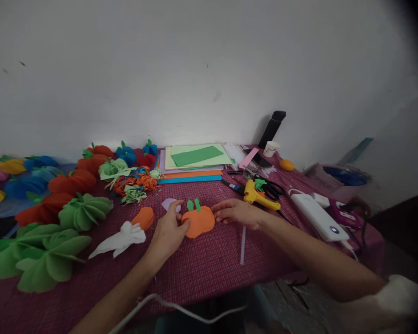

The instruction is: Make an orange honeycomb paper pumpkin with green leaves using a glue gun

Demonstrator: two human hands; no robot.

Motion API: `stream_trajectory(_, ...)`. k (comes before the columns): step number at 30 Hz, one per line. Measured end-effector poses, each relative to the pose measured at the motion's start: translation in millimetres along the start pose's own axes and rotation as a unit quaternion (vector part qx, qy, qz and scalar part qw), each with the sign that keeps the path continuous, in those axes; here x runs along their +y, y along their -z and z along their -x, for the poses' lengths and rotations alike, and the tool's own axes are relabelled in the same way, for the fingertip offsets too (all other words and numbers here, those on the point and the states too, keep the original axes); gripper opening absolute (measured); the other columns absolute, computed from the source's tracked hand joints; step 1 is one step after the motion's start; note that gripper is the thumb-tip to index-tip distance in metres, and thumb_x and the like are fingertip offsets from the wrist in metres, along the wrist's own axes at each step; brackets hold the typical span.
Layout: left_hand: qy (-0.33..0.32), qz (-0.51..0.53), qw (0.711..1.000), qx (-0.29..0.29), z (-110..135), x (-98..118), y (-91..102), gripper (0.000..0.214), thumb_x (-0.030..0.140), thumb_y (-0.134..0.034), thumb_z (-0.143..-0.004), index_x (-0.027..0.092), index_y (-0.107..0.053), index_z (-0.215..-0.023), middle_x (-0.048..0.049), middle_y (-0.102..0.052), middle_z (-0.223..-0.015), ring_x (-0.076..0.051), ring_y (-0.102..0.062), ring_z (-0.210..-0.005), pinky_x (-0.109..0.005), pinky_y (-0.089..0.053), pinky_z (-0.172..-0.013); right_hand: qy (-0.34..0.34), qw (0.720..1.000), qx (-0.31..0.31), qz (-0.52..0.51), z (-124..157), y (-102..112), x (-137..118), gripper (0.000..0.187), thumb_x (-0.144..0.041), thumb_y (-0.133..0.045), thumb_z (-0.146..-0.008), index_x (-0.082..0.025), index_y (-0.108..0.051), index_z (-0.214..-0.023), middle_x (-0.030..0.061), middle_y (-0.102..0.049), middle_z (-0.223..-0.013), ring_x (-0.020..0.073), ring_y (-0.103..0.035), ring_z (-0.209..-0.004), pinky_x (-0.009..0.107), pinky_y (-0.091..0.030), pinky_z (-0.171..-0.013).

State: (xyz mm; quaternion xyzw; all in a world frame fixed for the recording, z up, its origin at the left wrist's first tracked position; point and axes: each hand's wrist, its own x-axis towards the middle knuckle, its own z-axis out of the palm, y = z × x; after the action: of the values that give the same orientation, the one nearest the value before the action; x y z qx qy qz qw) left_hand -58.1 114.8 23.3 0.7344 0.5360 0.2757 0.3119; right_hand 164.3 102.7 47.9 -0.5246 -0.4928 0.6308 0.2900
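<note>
An orange felt pumpkin cutout (pixel 200 222) with a green stem (pixel 197 204) and a green leaf (pixel 190 205) is in front of me, low over the tablecloth. My left hand (pixel 167 232) pinches its left edge between thumb and fingers. At its right edge is my right hand (pixel 235 212), fingers stretched out and slightly bent; whether they touch the felt I cannot tell. Left of my left hand lie a rounded orange felt piece (pixel 144 218) and a crumpled white cloth (pixel 123 239). A small lilac piece (pixel 170 204) shows behind my left fingers.
Finished felt pumpkins (pixel 73 182) in several colours crowd the left side beside felt scraps (pixel 135 183). Coloured felt sheets (pixel 195 157) are stacked at the wall. A yellow glue gun (pixel 259 197), black scissors (pixel 273 189), a paper cup (pixel 271 148) and a white power bank (pixel 318 217) stand right.
</note>
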Motion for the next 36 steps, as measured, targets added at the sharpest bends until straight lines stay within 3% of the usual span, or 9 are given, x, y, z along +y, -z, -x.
stream_trajectory(6,0.063,0.183,0.981,-0.033,-4,-8,-5.8,0.044,0.030,-0.055,-0.074,0.017,-0.045,-0.115,0.0040,-0.056,-0.063,-0.011,-0.053,-0.049,-0.021,-0.038,-0.046,0.019,0.996,0.004,-0.091,5,-6,-3,0.028,-0.017,-0.064,-0.068,-0.017,-0.068,-0.095,0.0038,-0.069,-0.091,0.0119,-0.062,-0.077,0.024,-0.048,-0.072)
stream_trajectory(12,0.107,0.299,0.945,-0.074,-2,3,-2.6,0.039,0.034,-0.052,-0.078,0.014,-0.045,-0.111,0.0048,-0.053,-0.052,-0.010,-0.054,-0.044,-0.018,-0.034,-0.041,0.023,0.988,-0.012,-0.155,7,-4,-2,0.033,-0.020,-0.063,-0.069,-0.017,-0.062,-0.102,0.0089,-0.064,-0.108,0.0157,-0.063,-0.087,0.033,-0.050,-0.081)
stream_trajectory(15,0.121,0.299,0.943,-0.076,-1,3,-3.1,0.034,0.028,-0.051,-0.077,0.015,-0.044,-0.109,0.0054,-0.053,-0.055,-0.009,-0.054,-0.041,-0.016,-0.032,-0.038,0.030,0.997,0.011,-0.073,5,0,4,0.048,-0.019,-0.061,-0.069,-0.017,-0.052,-0.117,0.0111,-0.057,-0.121,0.0193,-0.059,-0.100,0.038,-0.047,-0.088)
stream_trajectory(17,0.129,0.274,0.950,-0.076,0,1,-3.7,0.034,0.025,-0.050,-0.077,0.017,-0.043,-0.109,0.0057,-0.054,-0.058,-0.008,-0.052,-0.037,-0.016,-0.031,-0.036,0.057,0.993,0.072,0.069,5,2,9,0.057,-0.019,-0.061,-0.069,-0.017,-0.046,-0.124,0.0114,-0.056,-0.122,0.0214,-0.056,-0.105,0.040,-0.044,-0.091)
stream_trajectory(21,0.124,0.183,0.971,-0.095,1,-1,-1.8,0.038,0.023,-0.044,-0.078,0.018,-0.040,-0.116,0.0047,-0.058,-0.061,-0.007,-0.048,-0.031,-0.018,-0.035,-0.035,0.190,0.894,0.145,0.379,16,-3,15,0.048,-0.028,-0.067,-0.070,-0.019,-0.055,-0.115,0.0095,-0.059,-0.115,0.0249,-0.051,-0.108,0.044,-0.037,-0.095)
stream_trajectory(24,0.104,0.103,0.983,-0.110,2,1,2.2,0.040,0.023,-0.041,-0.079,0.018,-0.041,-0.119,0.0022,-0.062,-0.063,-0.009,-0.049,-0.032,-0.021,-0.036,-0.037,0.267,0.821,0.117,0.491,28,-15,17,0.048,-0.034,-0.073,-0.066,-0.019,-0.057,-0.109,0.0092,-0.059,-0.109,0.0257,-0.049,-0.104,0.042,-0.039,-0.090)
stream_trajectory(27,0.057,0.013,0.994,-0.096,3,3,6.1,0.039,0.025,-0.042,-0.080,0.018,-0.045,-0.118,0.0011,-0.063,-0.061,-0.012,-0.051,-0.039,-0.022,-0.035,-0.043,0.288,0.772,0.101,0.557,33,-27,19,0.053,-0.034,-0.076,-0.063,-0.018,-0.056,-0.109,0.0101,-0.058,-0.107,0.0271,-0.047,-0.099,0.043,-0.040,-0.085)
stream_trajectory(32,-0.007,-0.116,0.992,-0.057,4,5,15.7,0.026,0.026,-0.043,-0.081,0.020,-0.058,-0.100,0.0005,-0.062,-0.062,-0.013,-0.054,-0.052,-0.023,-0.031,-0.049,0.299,0.738,0.090,0.599,25,-36,22,0.041,-0.032,-0.072,-0.069,-0.016,-0.057,-0.103,0.0094,-0.059,-0.099,0.0254,-0.047,-0.093,0.041,-0.040,-0.080)
stream_trajectory(36,-0.089,-0.126,0.977,-0.146,6,7,30.7,0.024,0.020,-0.041,-0.079,0.021,-0.065,-0.083,0.0006,-0.066,-0.071,-0.013,-0.058,-0.063,-0.023,-0.035,-0.057,0.320,0.736,0.086,0.591,27,-40,25,0.019,-0.030,-0.056,-0.084,-0.018,-0.060,-0.098,0.0073,-0.059,-0.091,0.0222,-0.046,-0.089,0.038,-0.038,-0.077)
